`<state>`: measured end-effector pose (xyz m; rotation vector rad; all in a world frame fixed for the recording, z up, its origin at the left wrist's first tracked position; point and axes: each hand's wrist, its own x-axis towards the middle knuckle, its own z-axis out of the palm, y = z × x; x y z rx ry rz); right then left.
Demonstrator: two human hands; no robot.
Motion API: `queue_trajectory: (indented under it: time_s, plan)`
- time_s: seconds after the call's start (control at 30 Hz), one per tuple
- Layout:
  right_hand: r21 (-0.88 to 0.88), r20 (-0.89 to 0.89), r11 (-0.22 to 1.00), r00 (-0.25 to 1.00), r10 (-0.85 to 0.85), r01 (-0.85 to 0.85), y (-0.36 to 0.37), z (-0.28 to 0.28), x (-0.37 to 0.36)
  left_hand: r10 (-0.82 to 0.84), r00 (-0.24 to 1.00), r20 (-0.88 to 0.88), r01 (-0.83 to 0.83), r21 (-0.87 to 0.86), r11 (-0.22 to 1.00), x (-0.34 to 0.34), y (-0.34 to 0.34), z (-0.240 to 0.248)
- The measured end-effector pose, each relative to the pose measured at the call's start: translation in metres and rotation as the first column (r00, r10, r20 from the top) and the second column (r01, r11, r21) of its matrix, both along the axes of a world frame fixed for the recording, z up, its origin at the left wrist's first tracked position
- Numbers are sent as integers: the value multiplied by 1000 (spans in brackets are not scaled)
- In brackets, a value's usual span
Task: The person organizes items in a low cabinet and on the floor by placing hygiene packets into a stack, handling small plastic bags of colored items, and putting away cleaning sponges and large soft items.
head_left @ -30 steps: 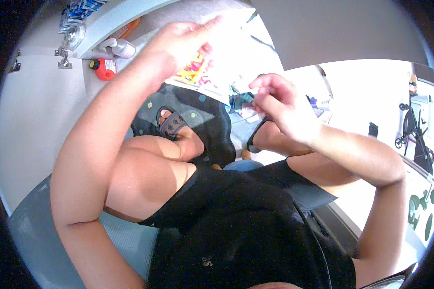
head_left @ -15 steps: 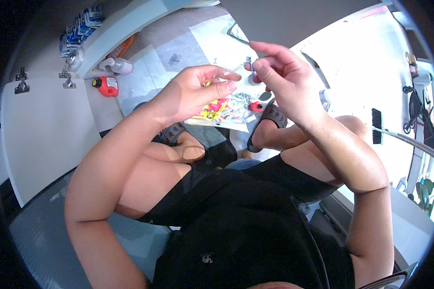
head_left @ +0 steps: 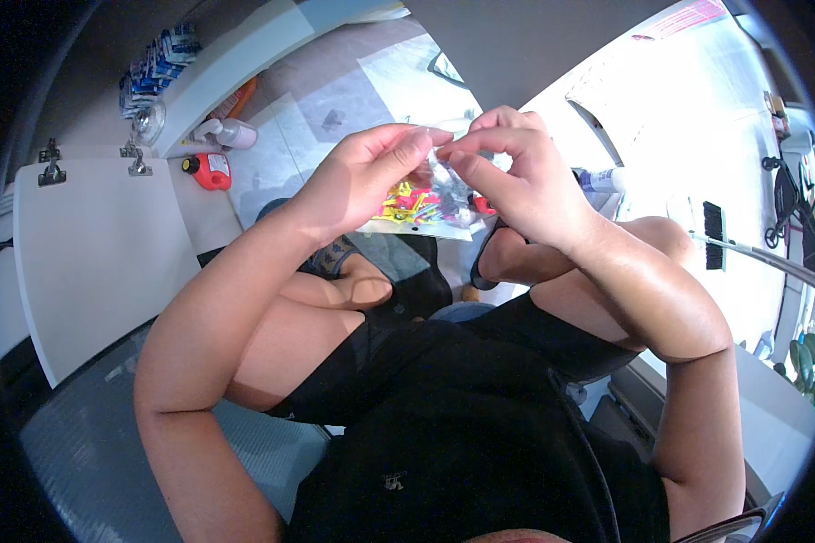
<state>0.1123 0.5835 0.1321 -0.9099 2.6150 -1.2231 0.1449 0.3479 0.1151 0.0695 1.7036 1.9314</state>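
Black top (head_left: 462, 434), plain fabric, small pale emblem (head_left: 393, 482) low in view, print too small to make out. Thin dark cord (head_left: 599, 471) runs down its right side. Black shorts (head_left: 575, 335), loose legs; seam against top hard to tell. Left foot: sandal with patterned grey-blue strap (head_left: 333, 257). Right foot: dark sandal (head_left: 484, 271), mostly hidden. Left hand (head_left: 376, 172) and right hand (head_left: 521, 176) bare, forearms too. Dark curved rim (head_left: 729, 525) bottom right, looks like eyewear.
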Motion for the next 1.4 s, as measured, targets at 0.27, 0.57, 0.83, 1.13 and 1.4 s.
queue_trajectory:
  time_s: [0.27, 0.57, 0.83, 1.13, 1.4]
  plan:
    - [192, -223, 981, 973, 61, -17, -1, 16, 5, 65, 998, -16, -65, -2, 998, 5, 4, 5]
    - [-22, -518, 997, 854, 55, -78, 1, 33, -4, 13, 915, -403, -106, -209, 972, 0, -6, 24]
    - [-562, 261, 826, 957, 123, 47, 0, 33, 1, 140, 979, -150, -88, 312, 946, -4, -27, 36]
    - [-612, 536, 763, 819, 204, 210, -5, 35, -9, 257, 890, -376, -318, -109, 942, 4, -42, 68]
    - [-596, 416, 802, 864, 283, 25, -9, 11, -13, 209, 964, -167, -243, -220, 945, 12, -25, 70]
